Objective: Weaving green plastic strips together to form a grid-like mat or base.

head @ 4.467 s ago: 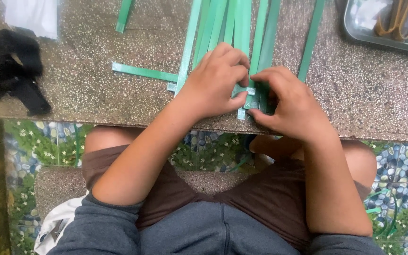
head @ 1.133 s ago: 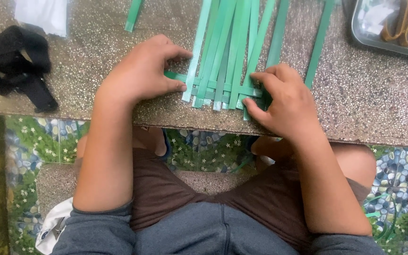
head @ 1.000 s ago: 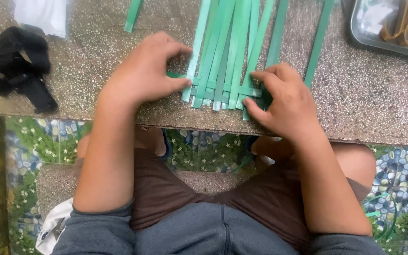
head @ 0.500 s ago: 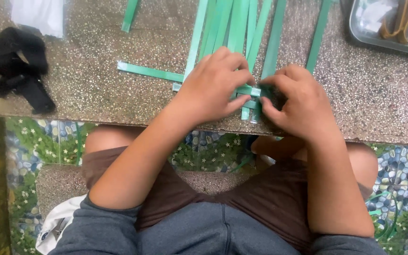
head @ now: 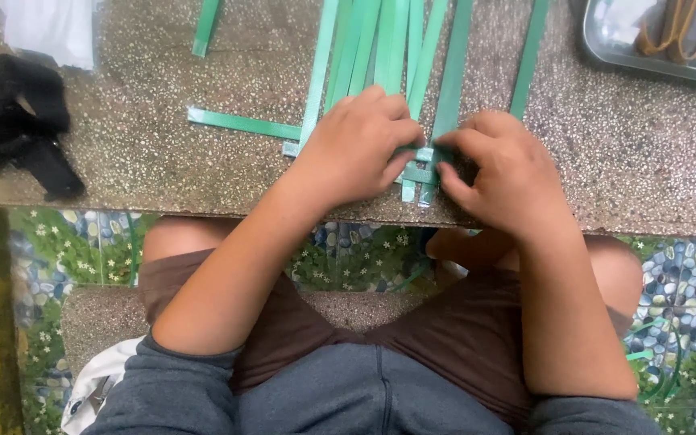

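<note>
Green strips (head: pixel 380 48) lie on a speckled grey-brown stone table (head: pixel 163 169), beside a black cloth (head: pixel 14 121).

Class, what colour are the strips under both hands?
Green strips, clearest in the head view.

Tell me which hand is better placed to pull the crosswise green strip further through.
Probably the left hand: the crosswise strip sticks out on its side, while the right hand pinches the upright strips at the table edge.

Speckled stone desk (head: pixel 163 173) over a patterned floor (head: pixel 66 250)

Daylight fell evenly; the floor showed green leaves, white flowers and blue pebbles.
</note>
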